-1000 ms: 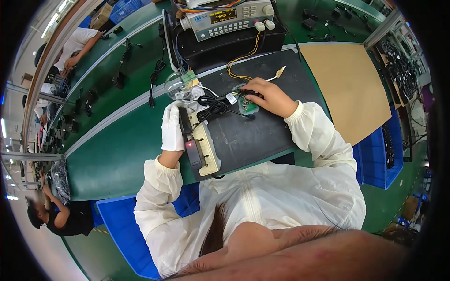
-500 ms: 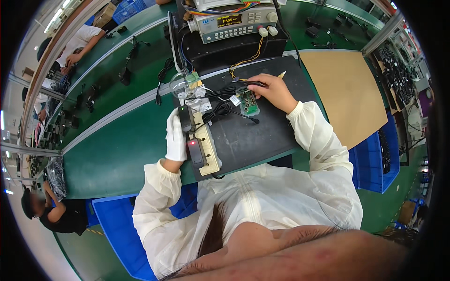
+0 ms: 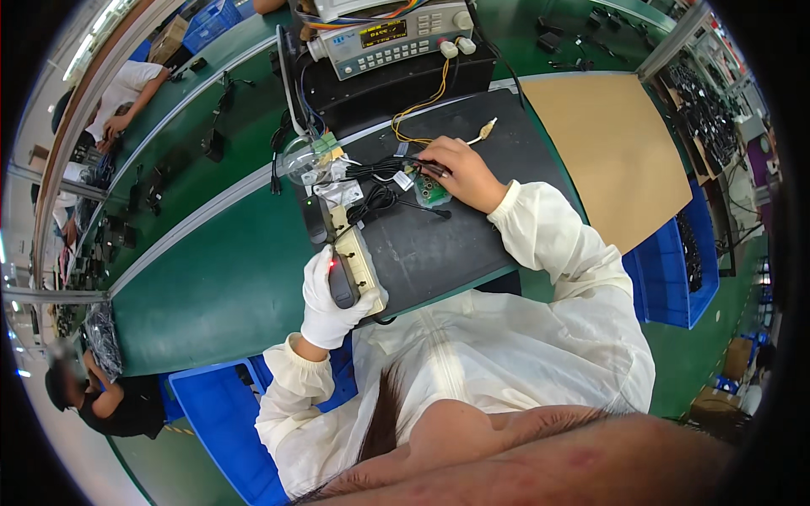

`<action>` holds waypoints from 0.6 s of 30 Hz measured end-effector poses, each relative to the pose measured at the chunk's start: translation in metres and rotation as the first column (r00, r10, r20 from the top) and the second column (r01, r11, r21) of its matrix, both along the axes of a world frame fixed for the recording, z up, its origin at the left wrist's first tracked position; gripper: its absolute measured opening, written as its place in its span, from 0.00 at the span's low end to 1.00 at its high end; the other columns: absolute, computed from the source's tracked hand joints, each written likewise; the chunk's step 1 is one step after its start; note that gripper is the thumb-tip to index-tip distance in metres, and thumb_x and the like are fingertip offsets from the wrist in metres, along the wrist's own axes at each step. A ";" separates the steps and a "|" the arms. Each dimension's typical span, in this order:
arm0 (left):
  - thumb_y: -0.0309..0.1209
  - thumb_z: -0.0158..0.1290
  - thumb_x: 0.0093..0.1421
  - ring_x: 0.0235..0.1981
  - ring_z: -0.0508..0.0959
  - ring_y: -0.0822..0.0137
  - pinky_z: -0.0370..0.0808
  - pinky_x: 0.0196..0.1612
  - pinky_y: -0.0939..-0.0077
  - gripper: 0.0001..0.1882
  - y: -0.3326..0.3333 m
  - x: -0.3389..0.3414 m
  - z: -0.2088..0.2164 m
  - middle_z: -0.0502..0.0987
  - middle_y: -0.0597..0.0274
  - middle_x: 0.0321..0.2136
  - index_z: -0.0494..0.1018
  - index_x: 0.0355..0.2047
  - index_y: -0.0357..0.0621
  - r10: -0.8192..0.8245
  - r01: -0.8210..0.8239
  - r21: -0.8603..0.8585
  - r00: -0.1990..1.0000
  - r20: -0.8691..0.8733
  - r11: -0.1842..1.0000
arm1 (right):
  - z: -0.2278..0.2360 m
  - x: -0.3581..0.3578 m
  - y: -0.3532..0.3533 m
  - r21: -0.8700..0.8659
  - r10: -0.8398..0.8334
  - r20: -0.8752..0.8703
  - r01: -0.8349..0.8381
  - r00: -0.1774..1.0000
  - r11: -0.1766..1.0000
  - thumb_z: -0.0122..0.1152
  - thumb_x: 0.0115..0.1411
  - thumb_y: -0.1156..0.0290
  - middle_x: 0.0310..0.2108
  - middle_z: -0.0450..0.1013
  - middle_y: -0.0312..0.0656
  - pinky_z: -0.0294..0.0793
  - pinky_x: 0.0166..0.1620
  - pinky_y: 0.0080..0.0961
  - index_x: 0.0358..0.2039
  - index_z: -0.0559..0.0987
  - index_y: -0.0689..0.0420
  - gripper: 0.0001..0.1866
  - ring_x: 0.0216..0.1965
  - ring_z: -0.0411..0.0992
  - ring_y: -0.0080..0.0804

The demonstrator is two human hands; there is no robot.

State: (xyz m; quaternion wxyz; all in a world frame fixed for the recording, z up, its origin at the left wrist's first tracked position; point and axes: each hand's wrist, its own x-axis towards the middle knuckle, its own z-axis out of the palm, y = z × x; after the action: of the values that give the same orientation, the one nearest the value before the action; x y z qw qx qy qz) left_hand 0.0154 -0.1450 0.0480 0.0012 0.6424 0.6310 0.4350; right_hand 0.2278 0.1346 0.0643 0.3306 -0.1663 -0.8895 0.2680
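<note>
On the power strip (image 3: 364,263), my left hand (image 3: 329,302) clasped the adapter (image 3: 342,282), my right hand (image 3: 468,175) pinched black cable (image 3: 384,166) by the green board (image 3: 432,195), and one tug might have broken contact

Bright, fairly even indoor light fills the scene, with a white tube lamp (image 3: 87,40) glowing at the upper left. The white sleeves (image 3: 548,223) look pale yet show soft shadows in their folds. A red indicator light (image 3: 332,263) glares on a black adapter (image 3: 341,285). Yellow characters on the instrument's screen (image 3: 384,34) are smeared. Fisheye distortion bends bench edges (image 3: 194,211), and black vignetting darkens the corners.
</note>
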 end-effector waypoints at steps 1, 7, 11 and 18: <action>0.34 0.71 0.43 0.49 0.74 0.49 0.73 0.52 0.58 0.46 0.002 0.001 0.000 0.71 0.46 0.52 0.63 0.62 0.41 0.012 -0.012 0.011 1.000 -0.023 1.000 | -0.002 0.001 0.000 0.090 -0.015 -0.040 0.018 0.999 0.996 0.66 0.59 0.77 0.39 0.74 0.43 0.76 0.43 0.29 0.45 0.79 0.62 0.13 0.39 0.76 0.38; 0.29 0.66 0.48 0.49 0.74 0.48 0.73 0.53 0.58 0.36 0.003 0.000 -0.002 0.70 0.43 0.51 0.65 0.58 0.43 -0.011 0.012 0.110 1.000 -0.007 0.994 | -0.007 0.001 -0.002 -0.023 -0.011 -0.140 0.008 0.990 1.000 0.65 0.59 0.79 0.40 0.74 0.43 0.76 0.45 0.29 0.42 0.80 0.62 0.10 0.41 0.76 0.39; 0.30 0.63 0.55 0.48 0.75 0.50 0.73 0.54 0.57 0.29 -0.003 -0.003 0.001 0.69 0.41 0.52 0.64 0.55 0.46 -0.155 0.112 0.241 0.974 0.167 0.964 | -0.006 0.000 -0.005 -0.045 -0.007 -0.175 -0.001 0.985 0.999 0.65 0.59 0.80 0.40 0.75 0.43 0.76 0.45 0.28 0.41 0.80 0.62 0.09 0.42 0.77 0.39; 0.33 0.60 0.61 0.48 0.74 0.53 0.73 0.52 0.61 0.25 -0.005 0.007 0.002 0.67 0.41 0.52 0.61 0.55 0.53 -0.309 0.217 0.283 0.888 0.339 0.934 | -0.004 -0.001 -0.005 -0.046 -0.037 -0.181 0.029 0.983 0.999 0.65 0.59 0.79 0.40 0.76 0.44 0.76 0.45 0.27 0.41 0.80 0.62 0.09 0.42 0.77 0.39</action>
State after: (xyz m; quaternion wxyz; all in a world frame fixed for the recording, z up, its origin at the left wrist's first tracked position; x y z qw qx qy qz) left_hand 0.0219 -0.1505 0.0500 0.1053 0.6220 0.4685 0.6185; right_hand 0.2265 0.1300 0.0606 0.4111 -0.1630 -0.8468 0.2957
